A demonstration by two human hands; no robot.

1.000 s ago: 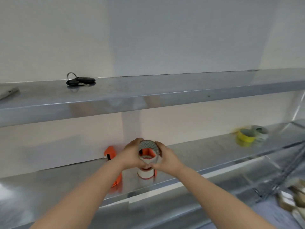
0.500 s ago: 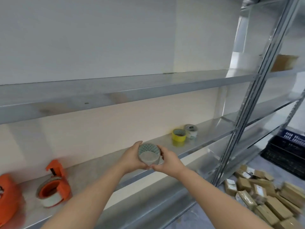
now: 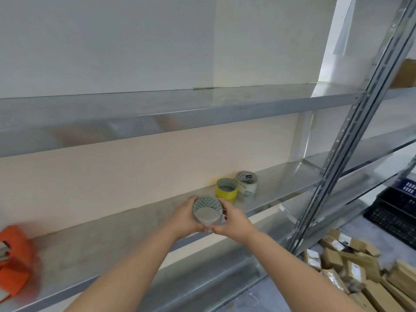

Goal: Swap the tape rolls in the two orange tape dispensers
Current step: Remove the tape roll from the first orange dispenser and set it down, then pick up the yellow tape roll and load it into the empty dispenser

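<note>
I hold a clear tape roll [image 3: 207, 213] with a patterned core between both hands, just above the front of the middle shelf [image 3: 117, 239]. My left hand [image 3: 185, 218] grips its left side and my right hand [image 3: 231, 219] its right side. One orange tape dispenser [image 3: 13, 260] sits on the shelf at the far left edge of view, partly cut off. The second dispenser is out of view. A yellow tape roll [image 3: 227, 188] and a white tape roll [image 3: 247, 183] stand on the same shelf, just beyond my hands to the right.
An upper metal shelf [image 3: 180, 111] runs across above. A slotted steel upright [image 3: 351, 131] stands at the right. Several cardboard parcels [image 3: 351, 273] lie on the floor at lower right, next to a black crate [image 3: 396, 210].
The view has swung right along the shelf. Both hands carried the clear roll away from the dispensers toward the yellow and white rolls; one dispenser has left the view.
</note>
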